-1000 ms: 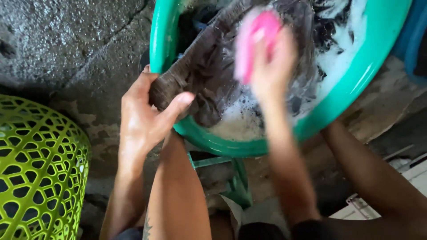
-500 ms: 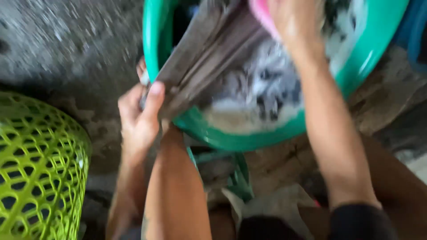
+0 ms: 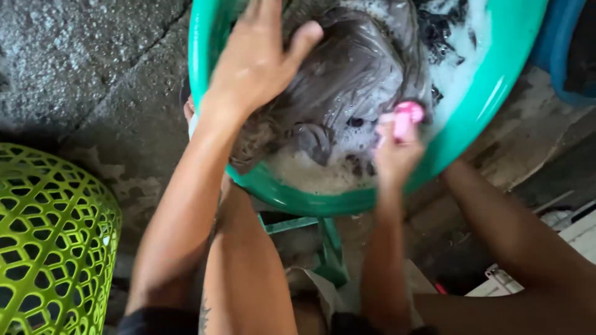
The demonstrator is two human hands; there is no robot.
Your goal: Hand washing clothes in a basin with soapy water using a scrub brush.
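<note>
One sodden grey garment (image 3: 354, 74) lies bunched in the suds of the green basin (image 3: 496, 80). Half a second ago it was stretched over the rim; now the left hand (image 3: 261, 56) presses flat on it, fingers spread, while the right hand (image 3: 397, 152), clamped on a pink brush (image 3: 406, 115), has dropped low. Scrubbing looks resumed. Green basket (image 3: 49, 242) stands apart.

To my left stands a lime-green lattice basket (image 3: 53, 248), well apart from the rough grey concrete floor (image 3: 87, 68) cracks higher up. Under me sits a small green stool (image 3: 316, 242) (only its legs show). At far right a blue tub (image 3: 568, 49) edge, and a white crate (image 3: 559, 242) below it.
</note>
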